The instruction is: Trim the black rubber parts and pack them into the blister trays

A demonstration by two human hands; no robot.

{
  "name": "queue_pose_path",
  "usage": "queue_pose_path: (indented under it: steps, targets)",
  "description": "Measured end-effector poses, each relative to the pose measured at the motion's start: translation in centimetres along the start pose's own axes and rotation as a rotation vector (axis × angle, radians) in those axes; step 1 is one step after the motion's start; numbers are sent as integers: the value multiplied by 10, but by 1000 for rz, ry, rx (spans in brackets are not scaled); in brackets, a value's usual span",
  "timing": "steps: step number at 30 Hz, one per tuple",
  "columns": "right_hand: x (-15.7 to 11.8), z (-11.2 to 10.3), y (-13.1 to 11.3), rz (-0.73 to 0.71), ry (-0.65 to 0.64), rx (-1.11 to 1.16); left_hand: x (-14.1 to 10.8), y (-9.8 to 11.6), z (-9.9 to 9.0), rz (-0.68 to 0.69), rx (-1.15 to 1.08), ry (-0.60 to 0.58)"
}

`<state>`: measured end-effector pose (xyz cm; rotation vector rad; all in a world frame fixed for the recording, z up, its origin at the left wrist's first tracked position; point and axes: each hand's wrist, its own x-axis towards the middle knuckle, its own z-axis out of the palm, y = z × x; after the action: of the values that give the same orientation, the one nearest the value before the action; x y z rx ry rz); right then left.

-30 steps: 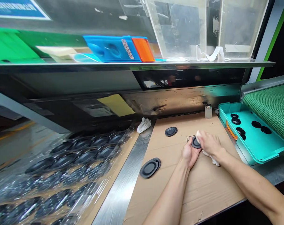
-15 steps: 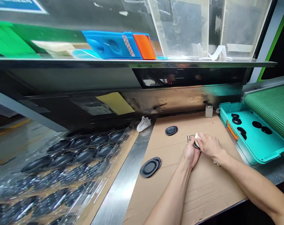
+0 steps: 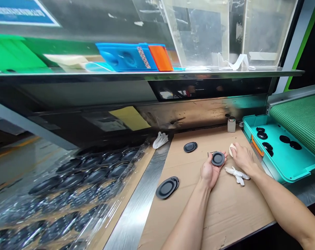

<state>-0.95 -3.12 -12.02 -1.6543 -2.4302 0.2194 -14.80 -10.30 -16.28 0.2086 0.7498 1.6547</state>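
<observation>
My left hand (image 3: 211, 172), palm up, holds a round black plastic part (image 3: 218, 158) with a raised rim. Just to its right, my right hand (image 3: 242, 157) pinches a cream-coloured pad (image 3: 232, 149), held apart from the part. Below the right hand a crumpled white cloth or glove (image 3: 237, 174) lies on the cardboard sheet (image 3: 199, 211). Two overlapping black oval parts (image 3: 167, 188) rest on the cardboard's left side. Farther back lies a smaller black piece (image 3: 190, 147), also on the cardboard.
A turquoise bin (image 3: 284, 163) with several black pieces stands at right, beside a green conveyor belt (image 3: 300, 116). A small bottle (image 3: 231, 124) stands at the back. Plastic-wrapped black parts (image 3: 92, 177) fill the left. A metal shelf (image 3: 199, 73) crosses above, carrying a blue-and-orange box (image 3: 134, 57).
My right hand with the pad has moved right, off the black part. The part's round face now shows in my left hand, and the white cloth has come into full view.
</observation>
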Motion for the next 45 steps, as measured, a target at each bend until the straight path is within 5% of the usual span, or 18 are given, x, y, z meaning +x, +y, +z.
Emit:
queue_pose_path:
  steps: [3, 8, 17, 20, 24, 26, 33, 39, 45]
  targets:
    - [-5, -3, 6, -12, 4, -9, 0, 6, -1, -38, -34, -21]
    - [-16, -7, 4, -192, 211, -47, 3, 13, -5, -56, -142, -55]
    - [-16, -7, 0, -229, 109, -4, 0, 29, -4, -104, -241, -75]
    - [-18, -15, 2, -215, -14, 29, -2, 34, -4, -149, -312, -81]
    - [-26, -25, 5, -364, -378, 95, -2, 38, -5, -186, -304, -36]
    - [-27, -25, 6, -411, -423, 89, -2, 38, -4, -200, -299, -22]
    - [-15, -23, 15, -506, -318, 143, -3, 39, -1, -214, -263, -2]
    - [-15, -21, 6, -412, -69, 340, -5, 28, 2, -185, -53, -15]
    - [-29, 2, -15, -493, 126, 217, -8, -7, 9, 92, 377, 1]
